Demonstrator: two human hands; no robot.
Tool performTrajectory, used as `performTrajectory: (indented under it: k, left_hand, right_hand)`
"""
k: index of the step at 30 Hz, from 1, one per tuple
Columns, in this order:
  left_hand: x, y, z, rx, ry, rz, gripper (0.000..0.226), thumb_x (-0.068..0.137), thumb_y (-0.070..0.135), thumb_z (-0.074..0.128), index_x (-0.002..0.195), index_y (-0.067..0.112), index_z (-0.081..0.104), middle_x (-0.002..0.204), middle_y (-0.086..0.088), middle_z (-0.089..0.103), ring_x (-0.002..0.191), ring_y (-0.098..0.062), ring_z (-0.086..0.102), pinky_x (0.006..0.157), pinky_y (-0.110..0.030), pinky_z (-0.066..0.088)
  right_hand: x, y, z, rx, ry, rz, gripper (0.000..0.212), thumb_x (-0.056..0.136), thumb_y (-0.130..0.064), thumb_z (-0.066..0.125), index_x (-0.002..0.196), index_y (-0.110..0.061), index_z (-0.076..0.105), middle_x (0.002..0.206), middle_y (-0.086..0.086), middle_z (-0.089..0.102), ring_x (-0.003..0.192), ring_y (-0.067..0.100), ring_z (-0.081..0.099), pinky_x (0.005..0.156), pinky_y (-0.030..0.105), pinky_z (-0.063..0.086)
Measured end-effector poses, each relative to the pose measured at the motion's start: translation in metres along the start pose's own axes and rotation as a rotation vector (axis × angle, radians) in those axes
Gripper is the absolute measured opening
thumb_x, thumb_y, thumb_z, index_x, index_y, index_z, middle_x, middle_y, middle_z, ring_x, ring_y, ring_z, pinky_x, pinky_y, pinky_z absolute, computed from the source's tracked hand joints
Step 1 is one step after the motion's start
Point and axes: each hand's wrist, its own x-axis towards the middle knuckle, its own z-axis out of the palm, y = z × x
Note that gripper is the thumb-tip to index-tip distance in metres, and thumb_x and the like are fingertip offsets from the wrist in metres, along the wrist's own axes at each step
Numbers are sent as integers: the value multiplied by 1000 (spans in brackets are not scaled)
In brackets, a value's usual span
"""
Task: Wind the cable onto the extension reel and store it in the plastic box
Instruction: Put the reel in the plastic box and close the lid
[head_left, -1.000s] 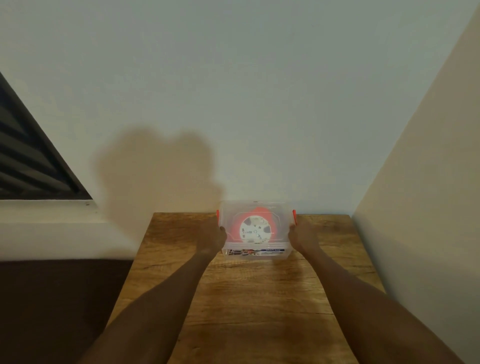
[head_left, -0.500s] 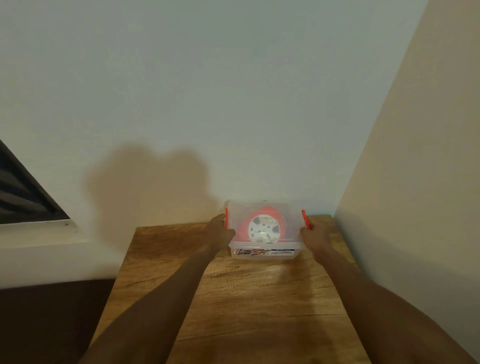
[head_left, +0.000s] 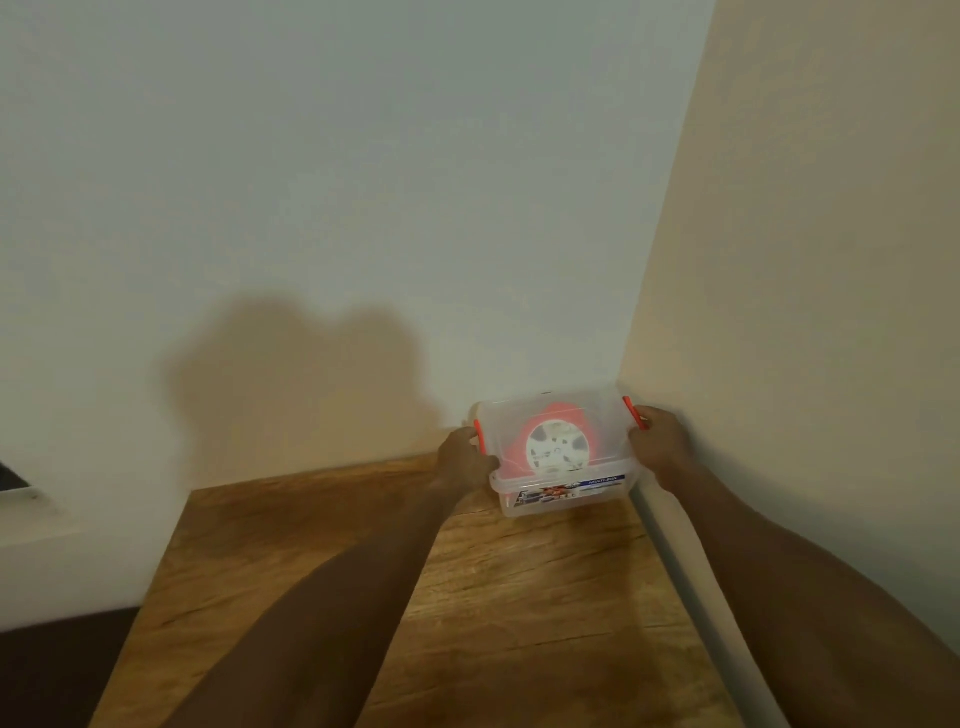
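- Plastic box (head_left: 563, 491) sits at the far right corner of the counter (head_left: 322, 561), lid on, tilted a bit toward you. The reel (head_left: 556, 448) shows inside through the clear lid; the cable isn't distinguishable.
- Your left hand (head_left: 462, 462) is clamped on the box's left side by the orange latch (head_left: 479, 435); your right hand (head_left: 658, 440) is clamped on the right side by the other latch (head_left: 635, 413).
- Right hand is nearly touching the side wall (head_left: 805, 260). Push further and you'll likely pinch your knuckles.
- Can't tell if the latches are snapped shut. If not, the lid could pop on a lift or a bump.
- The pale strip (head_left: 691, 571) runs along the counter's right edge. The box could ride up on it and rock.
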Motion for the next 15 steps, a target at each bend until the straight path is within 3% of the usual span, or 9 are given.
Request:
performTrajectory:
  k: [5,10,15]
  left_hand:
    - [5,-2,14,61,91,-26,63,79,1,78,139,7,57,136,-11,62,118,-32,63,92,-38,55]
    - [17,-13,11,21,144,-98,66,78,-6,72,141,6,55,145,-16,55,122,-34,61,100,-46,55]
    - [21,-17,15,27,156,-90,64,79,-4,71,141,5,56,139,-14,60,117,-34,64,96,-46,56]
  right_hand:
    - [9,11,6,-54,-69,-30,39,87,8,48,119,-5,67,109,13,69,99,33,64,86,40,55]
    - [23,13,19,-73,-108,-29,47,90,8,48,134,-5,56,131,16,60,115,34,57,95,40,49]
    - [36,17,28,-103,-116,-15,49,89,1,50,135,-15,58,132,12,60,112,31,59,95,41,52]
